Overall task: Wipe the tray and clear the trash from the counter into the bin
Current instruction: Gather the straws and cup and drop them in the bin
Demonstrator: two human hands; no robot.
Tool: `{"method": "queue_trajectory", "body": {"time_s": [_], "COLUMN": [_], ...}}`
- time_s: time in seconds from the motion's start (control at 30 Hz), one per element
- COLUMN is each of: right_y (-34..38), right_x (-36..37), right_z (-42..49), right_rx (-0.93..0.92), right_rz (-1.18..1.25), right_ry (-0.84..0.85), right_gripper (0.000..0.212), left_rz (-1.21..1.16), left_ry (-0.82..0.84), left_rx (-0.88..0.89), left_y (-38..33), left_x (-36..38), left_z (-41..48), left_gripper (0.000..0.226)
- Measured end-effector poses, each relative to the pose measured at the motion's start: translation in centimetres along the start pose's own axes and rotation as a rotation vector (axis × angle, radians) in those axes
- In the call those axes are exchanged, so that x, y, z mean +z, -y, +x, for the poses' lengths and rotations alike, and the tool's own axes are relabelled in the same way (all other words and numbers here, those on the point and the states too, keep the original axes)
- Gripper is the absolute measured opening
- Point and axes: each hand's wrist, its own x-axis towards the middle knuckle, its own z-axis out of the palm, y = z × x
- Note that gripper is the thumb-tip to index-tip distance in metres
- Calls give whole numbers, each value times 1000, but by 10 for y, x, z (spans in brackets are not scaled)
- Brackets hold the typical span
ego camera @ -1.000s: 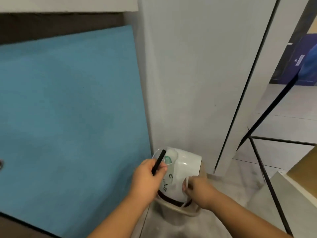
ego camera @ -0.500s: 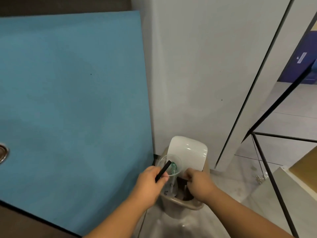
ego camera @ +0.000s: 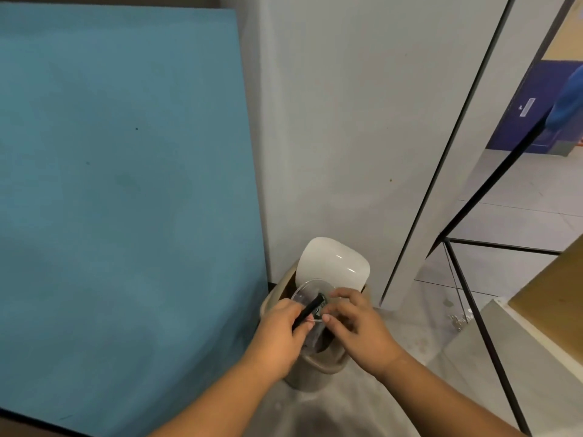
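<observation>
Lower middle: left hand (ego camera: pixel 280 335) clutches a clear plastic cup (ego camera: pixel 310 293) plus black straw (ego camera: pixel 312 310), right hand (ego camera: pixel 358 324) pinches its rim, both over the open bin (ego camera: pixel 318 369), ready to drop.

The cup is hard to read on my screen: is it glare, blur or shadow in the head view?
Head view: little blur; the clear cup is see-through and half covered by the left hand, gripping a black straw, and the right hand; glare streaks the white lid; the bin is dark inside.
</observation>
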Motion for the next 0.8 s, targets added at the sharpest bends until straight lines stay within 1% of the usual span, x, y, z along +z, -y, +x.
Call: {"method": "queue_trajectory", "body": {"time_s": [0.1, 0.23, 0.3, 0.37, 0.43, 0.53, 0.57, 0.6, 0.7, 0.73, 0.8], "right_y": [-2, -2, -3, -1, 1, 6, 6, 6, 9, 9, 10], "right_x": [0, 0, 1, 2, 2, 0, -1, -2, -4, -4, -3], "right_z": [0, -1, -1, 1, 3, 3, 3, 3, 3, 3, 5], "right_rx": [9, -29, -81, -130, -152, -190, -209, -234, -292, -302, -293], "right_rz": [0, -89, -146, -199, -236, -260, -271, -290, -392, -425, -495], "right_ry": [39, 53, 45, 38, 34, 44, 44, 46, 84, 107, 164], "right_gripper": [10, 10, 8, 10, 21, 47, 50, 48, 29, 26, 27], "left_rz": [17, -4, -27, -50, -56, -94, -122, -153, -211, -218, -235], "left_ry": [27, 76, 71, 27, -29, -73, -93, -119, -180, -191, -208], "left_rx": [38, 72, 65, 44, 33, 6, -6, -22, -79, -95, -121], "left_y": [4, 9, 12, 15, 18, 19, 19, 19, 19, 20, 23], "left_x": [-1, -4, -4, -3, -2, -6, -8, -11, -18, -20, -23], "left_z": [0, -1, -3, -5, -6, -8, -9, -9, -8, -8, -8], "left_gripper": [5, 10, 17, 24, 28, 29, 28, 27, 21, 20, 18]}}
